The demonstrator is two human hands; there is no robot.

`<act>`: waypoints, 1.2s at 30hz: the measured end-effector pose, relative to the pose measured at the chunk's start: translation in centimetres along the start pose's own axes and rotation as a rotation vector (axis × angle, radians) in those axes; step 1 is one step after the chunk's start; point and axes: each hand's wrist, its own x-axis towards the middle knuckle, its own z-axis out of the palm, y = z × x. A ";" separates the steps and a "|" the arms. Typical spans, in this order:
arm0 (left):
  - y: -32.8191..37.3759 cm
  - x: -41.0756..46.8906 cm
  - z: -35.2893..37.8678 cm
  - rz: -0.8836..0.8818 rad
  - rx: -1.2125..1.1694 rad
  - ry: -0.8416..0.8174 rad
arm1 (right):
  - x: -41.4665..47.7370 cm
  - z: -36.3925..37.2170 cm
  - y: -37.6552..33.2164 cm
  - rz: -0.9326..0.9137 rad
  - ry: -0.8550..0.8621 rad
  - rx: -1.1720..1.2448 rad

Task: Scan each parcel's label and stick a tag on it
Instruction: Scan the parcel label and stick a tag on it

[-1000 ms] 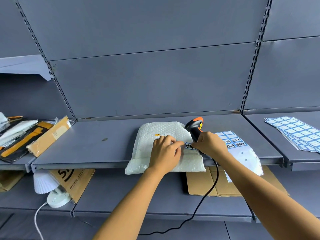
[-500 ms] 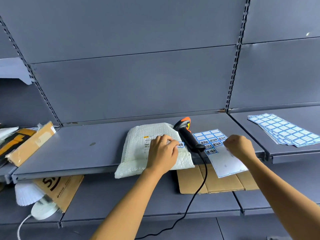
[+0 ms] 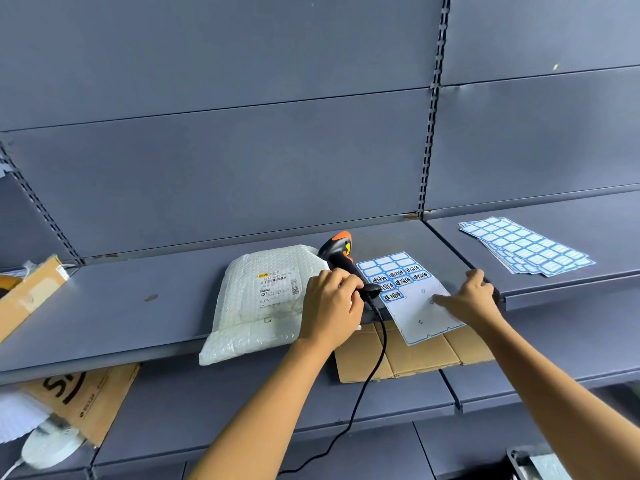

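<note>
A white bubble-wrap parcel [image 3: 252, 306] lies on the grey shelf [image 3: 121, 306], its printed label [image 3: 277, 284] facing up. My left hand [image 3: 329, 310] rests on the parcel's right edge with bent fingers, and its fingertips lie against the handle of the black and orange scanner [image 3: 337, 249]. I cannot tell whether it grips the handle. The tag stuck there is hidden under this hand. My right hand [image 3: 467, 296] lies flat with spread fingers on the sticker sheet [image 3: 415, 317], which overhangs the shelf edge.
A stack of blue tag sheets [image 3: 526, 244] lies on the right shelf. Flattened cardboard [image 3: 415, 358] sits on the lower shelf, crossed by the scanner cable [image 3: 367, 375]. A brown box [image 3: 24, 292] is at far left, with a brown parcel [image 3: 83, 393] below it.
My right hand let go near the tag and moved right onto the sticker sheet, opening its fingers. My left hand slid right over the tag, up to the scanner handle.
</note>
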 end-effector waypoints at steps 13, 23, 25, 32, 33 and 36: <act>2.5 1.9 3.1 0.065 -0.034 -0.027 | 4.2 -7.7 1.4 -0.132 0.237 0.373; 5.9 4.5 7.4 0.121 -0.014 -0.067 | 8.7 -11.0 5.6 0.036 0.427 0.462; 6.1 4.9 7.7 0.118 -0.003 -0.063 | 9.6 -10.8 6.2 0.064 0.442 0.434; 4.7 5.3 7.0 0.082 0.017 -0.045 | 11.1 -9.0 7.8 -0.027 0.457 -0.142; 4.2 5.2 6.6 0.071 0.021 -0.036 | 11.0 -8.8 7.7 -0.033 0.466 -0.213; 2.3 4.9 4.6 -0.008 0.045 0.035 | 10.8 -7.9 6.5 -0.100 0.490 -0.265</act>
